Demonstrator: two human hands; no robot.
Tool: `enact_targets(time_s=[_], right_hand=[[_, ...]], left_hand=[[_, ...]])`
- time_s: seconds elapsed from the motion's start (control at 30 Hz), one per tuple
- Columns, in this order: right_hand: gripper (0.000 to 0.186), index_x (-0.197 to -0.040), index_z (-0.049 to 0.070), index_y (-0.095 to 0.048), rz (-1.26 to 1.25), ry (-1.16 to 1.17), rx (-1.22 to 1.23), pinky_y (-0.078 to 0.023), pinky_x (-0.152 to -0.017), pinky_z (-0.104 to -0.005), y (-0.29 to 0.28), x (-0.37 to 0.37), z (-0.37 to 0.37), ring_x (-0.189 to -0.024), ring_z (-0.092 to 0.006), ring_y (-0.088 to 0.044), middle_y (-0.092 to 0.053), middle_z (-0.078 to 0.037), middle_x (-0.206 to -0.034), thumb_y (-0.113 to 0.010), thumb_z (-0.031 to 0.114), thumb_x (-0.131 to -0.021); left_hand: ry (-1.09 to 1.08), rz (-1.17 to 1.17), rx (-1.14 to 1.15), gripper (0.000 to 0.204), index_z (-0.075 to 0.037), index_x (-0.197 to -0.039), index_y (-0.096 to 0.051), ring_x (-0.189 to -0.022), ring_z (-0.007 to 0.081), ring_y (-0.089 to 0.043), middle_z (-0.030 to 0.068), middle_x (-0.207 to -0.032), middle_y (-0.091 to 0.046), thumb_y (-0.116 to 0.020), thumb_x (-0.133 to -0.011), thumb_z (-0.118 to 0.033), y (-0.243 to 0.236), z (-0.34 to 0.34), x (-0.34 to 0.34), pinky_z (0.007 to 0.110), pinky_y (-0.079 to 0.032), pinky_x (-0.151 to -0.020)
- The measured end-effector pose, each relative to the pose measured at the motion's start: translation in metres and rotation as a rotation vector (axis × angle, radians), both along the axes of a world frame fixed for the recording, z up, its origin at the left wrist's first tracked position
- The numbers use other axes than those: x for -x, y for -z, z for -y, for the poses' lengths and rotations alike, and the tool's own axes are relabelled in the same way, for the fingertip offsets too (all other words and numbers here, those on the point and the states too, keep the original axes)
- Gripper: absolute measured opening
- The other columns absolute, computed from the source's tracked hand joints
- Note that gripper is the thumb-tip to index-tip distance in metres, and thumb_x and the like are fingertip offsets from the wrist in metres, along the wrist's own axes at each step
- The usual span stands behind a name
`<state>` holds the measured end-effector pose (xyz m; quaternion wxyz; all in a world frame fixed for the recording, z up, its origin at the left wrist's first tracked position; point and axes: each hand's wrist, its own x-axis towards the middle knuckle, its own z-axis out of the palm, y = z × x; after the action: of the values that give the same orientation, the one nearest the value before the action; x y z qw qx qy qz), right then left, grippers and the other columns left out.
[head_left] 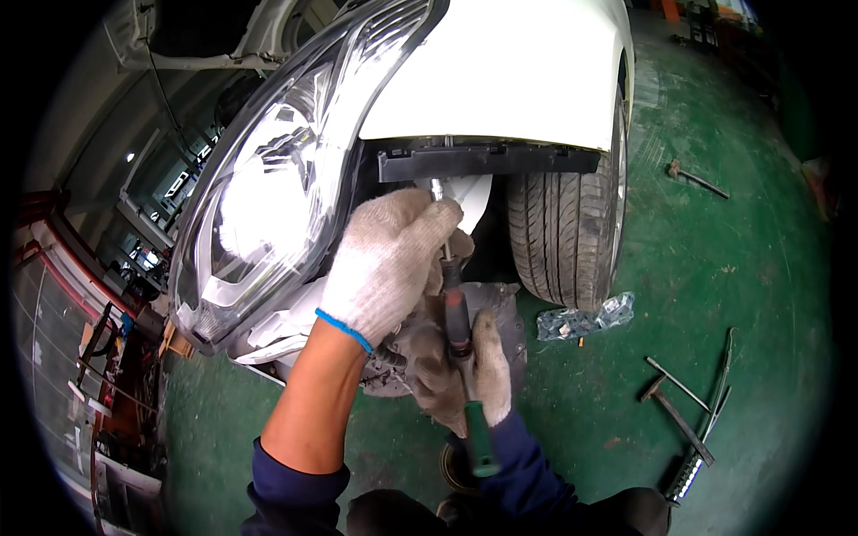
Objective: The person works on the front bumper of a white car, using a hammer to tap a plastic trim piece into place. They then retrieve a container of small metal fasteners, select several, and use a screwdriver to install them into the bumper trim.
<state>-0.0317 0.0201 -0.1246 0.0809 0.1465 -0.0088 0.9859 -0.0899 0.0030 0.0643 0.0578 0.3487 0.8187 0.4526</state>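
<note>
My left hand [384, 255], in a white knit glove with a blue cuff, is closed around the metal shaft of a socket tool [458, 313], just below its socket end. The socket points up at a black plastic bracket [492, 162] under the white fender's lower edge. Lower down, my right hand [492, 368], also gloved, is around the tool's red-and-black body. A green handle [480, 438] hangs below that hand. Its fingers are partly hidden and blurred. Whether the socket sits on a fastener is hard to see.
A large headlight [277, 170] is at the left, beneath the white fender [509, 71]. The front tire [565, 232] stands just right of my hands. On the green floor lie a clear plastic bag [585, 316], a hammer [697, 179] and several metal tools [684, 420].
</note>
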Motion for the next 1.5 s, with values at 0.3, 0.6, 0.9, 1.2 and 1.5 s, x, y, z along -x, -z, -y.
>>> enact_targets(time_s=[0.3,0.6,0.9,1.2,1.5], right_hand=[[0.074,-0.147,-0.004,-0.044,0.172,0.778,-0.409,-0.06,-0.09,-0.0405,0.009,-0.002,0.024,-0.103,-0.0254,-0.069,-0.065,-0.017,-0.124,-0.074,0.036,-0.093],[0.064,-0.129,0.003,-0.061,-0.114,-0.019,0.12,-0.053,-0.054,-0.0306,0.026,0.011,-0.001,-0.065,-0.0165,-0.065,-0.07,-0.006,-0.092,-0.064,0.058,-0.097],[0.068,-0.145,0.0,-0.047,0.366,1.047,-0.702,-0.052,-0.058,-0.0287,0.008,0.015,0.021,-0.072,-0.0131,-0.064,-0.066,-0.011,-0.096,-0.062,0.048,-0.099],[0.07,-0.136,0.003,-0.055,-0.123,0.149,-0.136,-0.041,-0.045,-0.0244,0.012,0.017,-0.01,-0.049,-0.0116,-0.051,-0.061,-0.003,-0.076,-0.064,0.06,-0.096],[0.066,-0.14,0.007,-0.053,-0.327,-0.084,0.02,-0.038,-0.046,-0.0233,0.013,0.018,-0.013,-0.05,-0.0075,-0.048,-0.057,0.003,-0.073,-0.065,0.057,-0.098]], left_hand=[[-0.04,0.017,-0.068,0.033,0.005,-0.097,-0.069,-0.046,0.006,-0.049,0.0075,-0.071,-0.068,-0.066,-0.097,-0.027,0.008,-0.003,0.004,0.022,-0.036,-0.04],[-0.07,0.006,-0.124,0.037,0.008,-0.106,-0.068,-0.046,0.0061,-0.048,0.0096,-0.077,-0.071,-0.069,-0.095,-0.028,0.011,-0.004,0.003,0.023,-0.036,-0.04],[-0.097,-0.125,-0.151,0.036,0.006,-0.101,-0.071,-0.049,0.006,-0.05,0.0082,-0.078,-0.071,-0.068,-0.096,-0.03,0.024,-0.008,0.014,0.022,-0.037,-0.043],[-0.074,-0.053,-0.09,0.035,0.005,-0.101,-0.071,-0.051,0.006,-0.051,0.0069,-0.077,-0.071,-0.067,-0.097,-0.03,0.013,-0.006,0.01,0.024,-0.038,-0.045],[-0.073,-0.107,-0.139,0.036,0.005,-0.099,-0.071,-0.052,0.0051,-0.049,0.0069,-0.076,-0.071,-0.067,-0.098,-0.031,0.016,-0.009,0.008,0.023,-0.037,-0.046]])
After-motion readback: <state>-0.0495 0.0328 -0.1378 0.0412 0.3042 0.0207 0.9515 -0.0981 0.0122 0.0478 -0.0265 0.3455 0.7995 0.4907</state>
